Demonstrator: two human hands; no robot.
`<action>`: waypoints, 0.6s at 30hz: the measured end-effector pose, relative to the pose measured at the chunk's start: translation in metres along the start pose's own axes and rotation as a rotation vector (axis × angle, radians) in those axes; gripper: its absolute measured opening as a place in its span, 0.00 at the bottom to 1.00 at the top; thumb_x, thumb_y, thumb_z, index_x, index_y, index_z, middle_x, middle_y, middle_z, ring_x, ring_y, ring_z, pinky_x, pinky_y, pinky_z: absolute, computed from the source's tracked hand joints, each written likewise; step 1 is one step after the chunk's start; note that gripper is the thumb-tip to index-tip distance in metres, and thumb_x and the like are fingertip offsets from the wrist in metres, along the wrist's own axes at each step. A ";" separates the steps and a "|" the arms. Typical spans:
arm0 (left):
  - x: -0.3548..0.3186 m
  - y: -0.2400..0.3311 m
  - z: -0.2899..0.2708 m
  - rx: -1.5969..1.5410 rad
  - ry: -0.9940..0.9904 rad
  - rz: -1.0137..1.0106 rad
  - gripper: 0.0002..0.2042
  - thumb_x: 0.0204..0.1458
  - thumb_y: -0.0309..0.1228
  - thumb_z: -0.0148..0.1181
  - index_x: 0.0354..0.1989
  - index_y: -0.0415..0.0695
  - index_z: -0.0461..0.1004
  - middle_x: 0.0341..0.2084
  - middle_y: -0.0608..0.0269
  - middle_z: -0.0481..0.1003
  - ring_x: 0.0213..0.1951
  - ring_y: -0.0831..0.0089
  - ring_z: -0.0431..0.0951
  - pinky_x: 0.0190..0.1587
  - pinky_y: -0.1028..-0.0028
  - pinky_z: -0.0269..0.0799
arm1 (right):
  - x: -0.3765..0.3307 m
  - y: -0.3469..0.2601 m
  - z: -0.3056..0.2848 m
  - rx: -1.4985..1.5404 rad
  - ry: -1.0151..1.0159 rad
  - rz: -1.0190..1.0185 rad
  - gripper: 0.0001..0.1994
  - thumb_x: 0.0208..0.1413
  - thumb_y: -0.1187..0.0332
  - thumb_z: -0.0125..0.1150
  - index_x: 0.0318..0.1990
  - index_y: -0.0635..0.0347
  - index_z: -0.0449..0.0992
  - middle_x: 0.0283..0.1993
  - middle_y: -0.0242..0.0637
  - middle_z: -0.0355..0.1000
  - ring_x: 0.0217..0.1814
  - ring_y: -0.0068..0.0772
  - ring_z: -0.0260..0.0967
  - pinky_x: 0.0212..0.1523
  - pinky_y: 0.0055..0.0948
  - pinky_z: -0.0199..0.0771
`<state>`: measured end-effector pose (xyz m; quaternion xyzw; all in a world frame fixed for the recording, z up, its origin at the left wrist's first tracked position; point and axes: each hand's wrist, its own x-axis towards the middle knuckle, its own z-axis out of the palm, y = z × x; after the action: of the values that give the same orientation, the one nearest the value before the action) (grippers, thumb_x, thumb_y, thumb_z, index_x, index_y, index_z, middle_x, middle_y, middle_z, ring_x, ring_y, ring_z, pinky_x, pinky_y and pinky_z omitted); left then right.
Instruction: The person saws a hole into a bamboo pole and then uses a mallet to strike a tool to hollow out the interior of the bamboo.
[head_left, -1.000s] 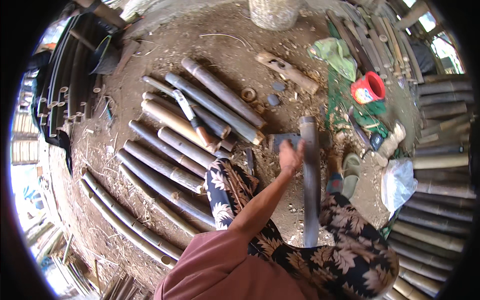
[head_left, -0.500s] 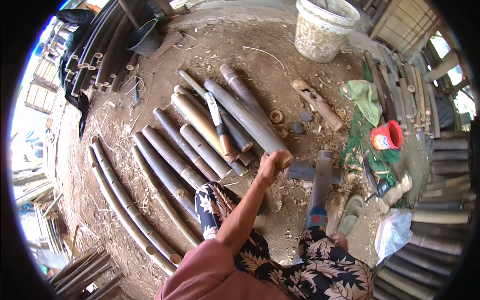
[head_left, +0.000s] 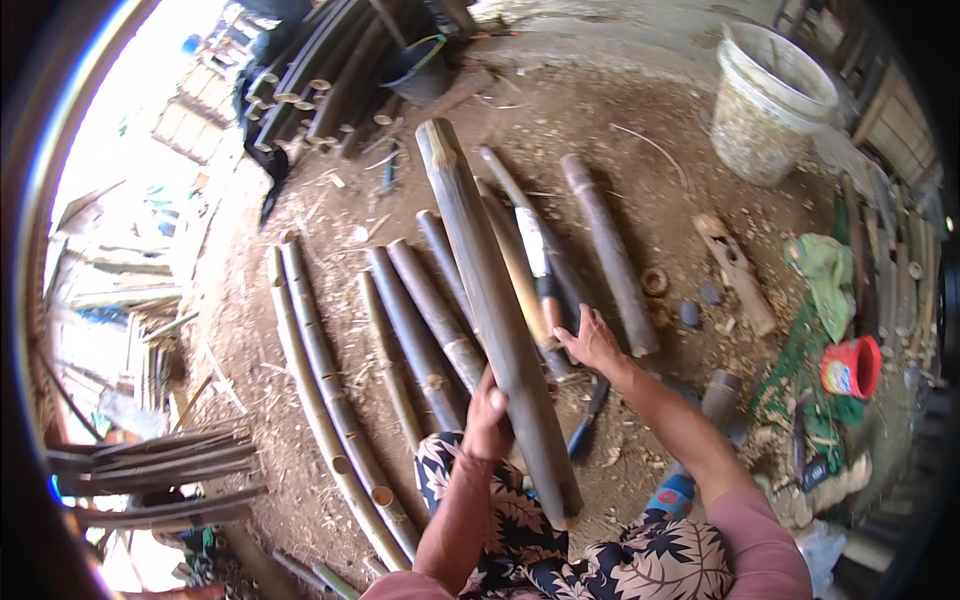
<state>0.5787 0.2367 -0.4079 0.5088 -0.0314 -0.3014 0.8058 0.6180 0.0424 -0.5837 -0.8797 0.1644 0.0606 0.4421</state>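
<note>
A thick grey-brown bamboo pole is lifted at a slant over my lap, its far end above the ground and its near end by my thighs. My left hand is closed around its lower half from the left side. To the right of the pole, my right hand is open with fingers apart, close to the handle of a machete. Whether a fingertip touches that handle I cannot tell. The machete lies across other bamboo poles, its pale blade pointing away from me. A blue-handled tool lies beneath my right forearm.
Several bamboo poles lie side by side on the dirt at left, one pole farther right. A white bucket, a red pail, a green cloth and a carved bamboo piece lie right. A dark bucket stands far back.
The thick bamboo pole has been raised off the ground and drawn toward me, now in my left hand. My right hand has come into view near the machete. The view has shifted left.
</note>
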 end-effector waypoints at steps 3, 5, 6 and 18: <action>0.034 0.036 0.008 0.340 0.238 0.010 0.35 0.45 0.45 0.72 0.54 0.35 0.63 0.39 0.51 0.77 0.38 0.63 0.81 0.40 0.65 0.80 | 0.047 0.010 0.030 -0.098 0.078 -0.067 0.34 0.51 0.56 0.63 0.59 0.69 0.57 0.59 0.67 0.61 0.61 0.68 0.61 0.59 0.49 0.68; 0.039 0.029 -0.009 0.424 0.291 0.026 0.32 0.42 0.42 0.75 0.48 0.37 0.65 0.30 0.58 0.78 0.33 0.70 0.79 0.38 0.70 0.77 | 0.056 0.007 0.040 -0.170 0.105 -0.144 0.25 0.49 0.63 0.59 0.52 0.67 0.62 0.55 0.67 0.65 0.56 0.65 0.67 0.55 0.49 0.71; 0.039 0.028 -0.004 0.394 0.274 0.005 0.28 0.42 0.39 0.74 0.47 0.37 0.67 0.31 0.58 0.78 0.33 0.70 0.79 0.38 0.72 0.76 | 0.061 0.009 0.030 -0.072 0.120 -0.061 0.25 0.49 0.63 0.59 0.52 0.69 0.63 0.54 0.67 0.66 0.54 0.64 0.68 0.54 0.48 0.71; 0.094 -0.002 0.083 0.717 0.050 0.154 0.24 0.38 0.30 0.68 0.44 0.36 0.67 0.34 0.61 0.74 0.36 0.73 0.75 0.39 0.72 0.73 | -0.166 0.096 -0.163 0.975 0.242 -0.010 0.29 0.54 0.71 0.58 0.63 0.61 0.56 0.46 0.43 0.71 0.32 0.32 0.74 0.32 0.31 0.74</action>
<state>0.6249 0.1206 -0.3942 0.7622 -0.1535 -0.1973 0.5971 0.4233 -0.1018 -0.5165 -0.5721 0.2195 -0.1279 0.7798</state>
